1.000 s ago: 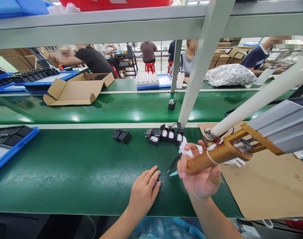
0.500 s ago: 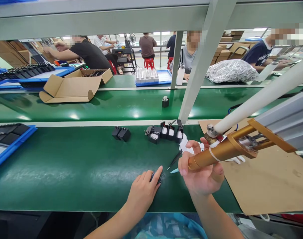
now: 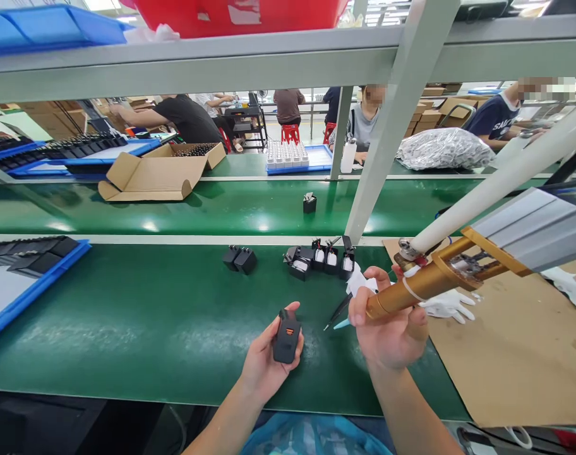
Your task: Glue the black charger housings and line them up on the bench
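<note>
My left hand (image 3: pixel 268 361) is lifted off the green belt and closed round a small black part (image 3: pixel 287 335) with orange marks, held upright. My right hand (image 3: pixel 387 332) is wrapped round the gold barrel of a hanging tool (image 3: pixel 425 284), whose pale blue tip (image 3: pixel 341 324) points left toward the black part. A white tube (image 3: pixel 496 183) and a grey housing rise from the tool to the upper right. Black tweezers (image 3: pixel 336 311) lie on the belt just beyond my right hand.
A cluster of black parts (image 3: pixel 319 259) and two more (image 3: pixel 239 259) sit further back on the near belt (image 3: pixel 127 316). A blue tray (image 3: pixel 27 284) lies at left, brown cardboard sheet (image 3: pixel 510 354) and white gloves (image 3: pixel 446 305) at right. A slanted grey post (image 3: pixel 387 126) stands ahead. People work beyond the far belt.
My left hand was pressing flat on the black part on the belt; it has picked the part up and turned it face up. My right hand stayed on the tool.
</note>
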Action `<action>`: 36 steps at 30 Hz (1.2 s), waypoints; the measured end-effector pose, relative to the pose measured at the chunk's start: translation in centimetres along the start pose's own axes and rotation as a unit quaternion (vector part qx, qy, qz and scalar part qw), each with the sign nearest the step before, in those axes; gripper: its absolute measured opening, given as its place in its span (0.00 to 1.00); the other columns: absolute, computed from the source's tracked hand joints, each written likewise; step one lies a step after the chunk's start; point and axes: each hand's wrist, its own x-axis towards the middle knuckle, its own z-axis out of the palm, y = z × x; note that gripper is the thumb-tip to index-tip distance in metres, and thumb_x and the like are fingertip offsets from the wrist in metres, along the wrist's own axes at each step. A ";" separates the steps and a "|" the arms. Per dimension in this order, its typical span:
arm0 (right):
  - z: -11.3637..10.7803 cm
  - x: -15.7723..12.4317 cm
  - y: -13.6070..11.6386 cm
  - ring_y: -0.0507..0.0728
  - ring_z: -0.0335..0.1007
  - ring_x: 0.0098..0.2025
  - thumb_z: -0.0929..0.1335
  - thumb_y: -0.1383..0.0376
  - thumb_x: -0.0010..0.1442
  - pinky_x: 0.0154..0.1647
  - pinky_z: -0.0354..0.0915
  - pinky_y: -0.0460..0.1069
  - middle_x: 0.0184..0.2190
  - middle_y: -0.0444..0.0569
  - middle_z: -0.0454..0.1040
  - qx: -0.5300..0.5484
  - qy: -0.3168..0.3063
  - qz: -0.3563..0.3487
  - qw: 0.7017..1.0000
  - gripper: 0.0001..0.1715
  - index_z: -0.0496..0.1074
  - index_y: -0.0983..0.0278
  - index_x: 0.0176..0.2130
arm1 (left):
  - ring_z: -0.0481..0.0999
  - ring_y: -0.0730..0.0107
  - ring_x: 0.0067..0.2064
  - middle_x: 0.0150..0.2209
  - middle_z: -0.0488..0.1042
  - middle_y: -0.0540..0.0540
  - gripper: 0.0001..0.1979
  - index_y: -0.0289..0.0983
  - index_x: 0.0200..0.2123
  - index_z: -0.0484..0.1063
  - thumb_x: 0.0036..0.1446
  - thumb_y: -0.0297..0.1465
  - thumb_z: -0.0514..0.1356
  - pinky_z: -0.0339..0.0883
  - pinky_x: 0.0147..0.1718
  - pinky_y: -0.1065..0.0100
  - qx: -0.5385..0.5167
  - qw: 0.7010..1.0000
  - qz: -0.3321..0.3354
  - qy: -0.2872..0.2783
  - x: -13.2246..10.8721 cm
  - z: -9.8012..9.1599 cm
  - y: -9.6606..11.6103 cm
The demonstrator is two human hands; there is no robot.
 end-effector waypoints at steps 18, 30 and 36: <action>-0.3 0.1 0.0 0.48 0.62 0.18 0.61 0.47 0.57 0.16 0.56 0.48 0.44 0.46 0.66 -0.007 0.005 0.005 1.000 0.21 0.68 0.53 0.44 | 0.70 0.70 0.31 0.34 0.69 0.48 0.22 0.42 0.54 0.63 0.58 0.42 0.58 0.63 0.30 0.68 0.434 0.888 0.148 0.024 0.4 -0.8 1.9; -0.6 0.0 0.3 0.48 0.62 0.18 0.60 0.47 0.57 0.17 0.56 0.49 0.44 0.47 0.67 -0.003 0.008 0.008 1.000 0.22 0.68 0.54 0.45 | 0.59 0.44 0.58 0.53 0.66 0.31 0.21 0.35 0.56 0.66 0.60 0.34 0.54 0.48 0.55 0.47 0.860 0.286 0.337 0.255 8.8 -3.7 11.3; -0.7 -0.1 0.2 0.49 0.62 0.18 0.61 0.47 0.56 0.17 0.56 0.49 0.43 0.48 0.68 0.001 0.017 0.012 1.000 0.24 0.68 0.54 0.47 | 0.33 0.31 0.67 0.68 0.38 0.31 0.46 0.38 0.65 0.49 0.46 0.40 0.65 0.35 0.57 0.34 0.746 0.469 0.283 0.378 9.6 -4.5 12.9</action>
